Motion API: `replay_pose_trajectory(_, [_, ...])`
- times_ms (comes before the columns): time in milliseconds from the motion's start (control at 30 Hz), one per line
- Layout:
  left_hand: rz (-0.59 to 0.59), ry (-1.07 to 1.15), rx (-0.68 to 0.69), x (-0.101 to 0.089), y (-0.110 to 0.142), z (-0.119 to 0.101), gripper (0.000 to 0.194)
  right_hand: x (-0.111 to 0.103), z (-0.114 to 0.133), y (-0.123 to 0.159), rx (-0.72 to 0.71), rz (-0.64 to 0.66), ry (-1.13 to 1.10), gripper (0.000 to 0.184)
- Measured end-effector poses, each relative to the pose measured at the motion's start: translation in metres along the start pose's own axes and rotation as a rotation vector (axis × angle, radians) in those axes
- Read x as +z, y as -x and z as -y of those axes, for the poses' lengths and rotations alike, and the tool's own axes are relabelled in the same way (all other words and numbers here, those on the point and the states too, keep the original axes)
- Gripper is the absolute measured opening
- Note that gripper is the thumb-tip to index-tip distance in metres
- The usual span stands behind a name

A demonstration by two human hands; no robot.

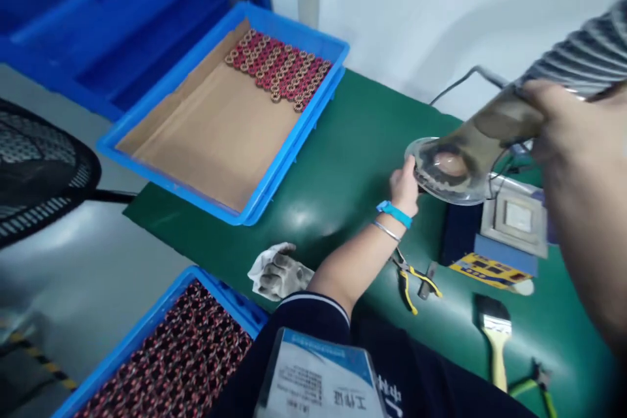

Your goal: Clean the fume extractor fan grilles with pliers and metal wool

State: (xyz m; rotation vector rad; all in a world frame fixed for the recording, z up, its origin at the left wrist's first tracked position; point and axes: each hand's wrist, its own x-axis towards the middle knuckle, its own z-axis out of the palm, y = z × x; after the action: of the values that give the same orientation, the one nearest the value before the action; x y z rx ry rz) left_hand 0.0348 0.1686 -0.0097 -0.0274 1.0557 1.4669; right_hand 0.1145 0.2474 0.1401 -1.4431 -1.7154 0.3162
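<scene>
A clear fume-extraction hood point(470, 189) with a round flared mouth is tilted over the right part of the green table. My left hand point(405, 186), wearing a turquoise wristband, grips the hood's rim, its fingers partly hidden behind it. Higher up, my right hand point(563, 111) is wrapped round the hood's neck, where a grey ribbed hose point(582, 46) joins it. Beneath the hood stands a beige device point(514, 215) with a square top, partly covered by my right arm. Pliers with yellow handles point(409, 277) lie below my left wrist.
On the green table point(343, 144) is a blue tray point(245, 215) with rows of red and tan ring-shaped parts point(284, 68). Grey gloves point(279, 272), a brush point(496, 333) and green-handled cutters point(539, 379) lie nearer. Another full blue bin point(132, 339) and a black fan point(44, 176) are left.
</scene>
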Motion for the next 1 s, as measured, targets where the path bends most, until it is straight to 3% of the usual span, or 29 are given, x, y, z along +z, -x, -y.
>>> replay_pose_trajectory(67, [0.103,-0.242,0.260,-0.024,0.004,-0.011,0.078,0.000,0.009,-0.010,0.059,-0.032,-0.146,0.051])
replay_pose_trajectory(167, [0.257,-0.614,0.783,-0.047,0.002,-0.037,0.127,-0.004,0.019,-0.023,0.185,0.005,-0.148,0.059])
replay_pose_trajectory(233, [0.418,-0.811,1.006,-0.045,-0.003,-0.058,0.137,-0.009,0.025,-0.036,0.301,0.014,-0.115,0.069])
replay_pose_trajectory(300, [0.577,-0.925,1.108,-0.032,-0.007,-0.075,0.129,-0.012,0.029,-0.050,0.396,0.011,-0.113,0.080])
replay_pose_trajectory(367, [0.634,-0.965,1.137,-0.017,-0.008,-0.084,0.116,-0.012,0.030,-0.064,0.431,0.020,-0.151,0.087])
replay_pose_trajectory(500, [0.497,-0.954,1.152,-0.007,-0.008,-0.082,0.095,-0.009,0.028,-0.075,0.423,0.062,-0.228,0.075])
replay_pose_trajectory(700, [0.487,-0.912,1.228,-0.036,-0.013,-0.066,0.102,-0.010,0.038,-0.040,0.447,0.136,-0.170,0.067])
replay_pose_trajectory(833, [0.435,-0.876,1.180,-0.058,-0.015,-0.058,0.108,0.000,0.038,-0.024,0.453,0.244,-0.254,0.067])
replay_pose_trajectory(900, [0.406,-0.891,1.123,-0.065,-0.013,-0.059,0.109,0.010,0.032,-0.025,0.390,0.283,-0.345,0.078])
replay_pose_trajectory(1000, [0.397,-0.917,1.052,-0.062,-0.007,-0.075,0.108,0.013,0.023,-0.033,0.390,0.330,-0.389,0.115])
